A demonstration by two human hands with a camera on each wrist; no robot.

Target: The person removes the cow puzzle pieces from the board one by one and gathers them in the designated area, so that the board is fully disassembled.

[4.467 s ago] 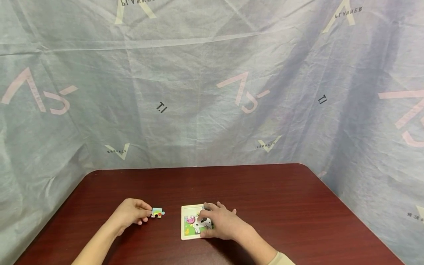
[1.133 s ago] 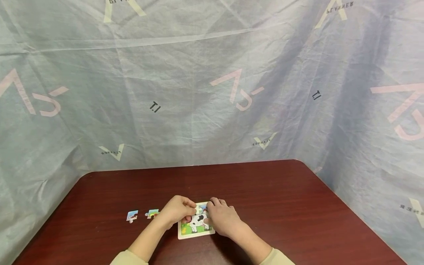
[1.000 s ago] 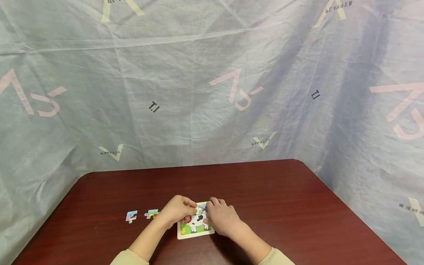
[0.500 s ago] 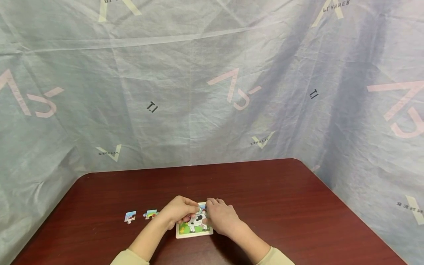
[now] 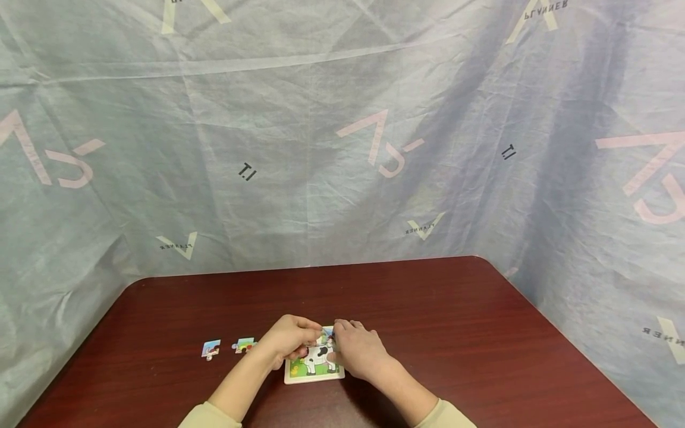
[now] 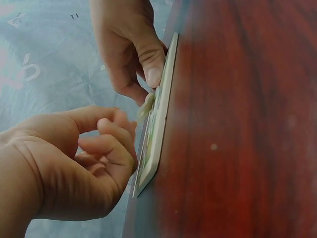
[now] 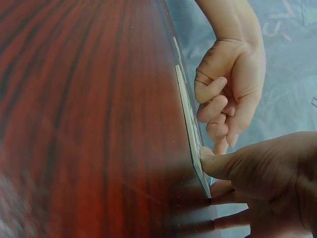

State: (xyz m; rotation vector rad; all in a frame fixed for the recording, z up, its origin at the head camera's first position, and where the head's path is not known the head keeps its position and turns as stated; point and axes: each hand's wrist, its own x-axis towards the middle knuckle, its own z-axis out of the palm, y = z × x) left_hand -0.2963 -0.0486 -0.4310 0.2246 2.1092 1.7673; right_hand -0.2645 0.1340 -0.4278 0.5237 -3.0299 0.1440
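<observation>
Watching this one from my end of the feeds. Grey cloth (image 5: 307,184) hung up behind everything, dark red table (image 5: 428,315) in front of it. Two bare hands working close together near the middle. The right hand (image 5: 360,352) is clamped on the board (image 5: 314,379), thumb down on its face and fingers past the edge. The board lies flat on the table, cow picture (image 5: 317,359) facing up. The left hand (image 5: 288,340) is curled in over the board's upper part, thumb and finger together on a small piece (image 6: 146,105). That piece sits tipped up off the board in the left wrist view; I'd call it pinched, but the fingertips hide most of it, so don't hold me to the exact grip. Off to the left on the table are a green piece (image 5: 245,345), just beside the left forearm, and a blue piece (image 5: 211,349) farther out.

What'd worry me: pressing the piece while it's tilted could jam a tab or pop a neighbour up. If the right thumb eases off, the board could skid. And a careless swing of that left forearm could sweep the green piece away.
</observation>
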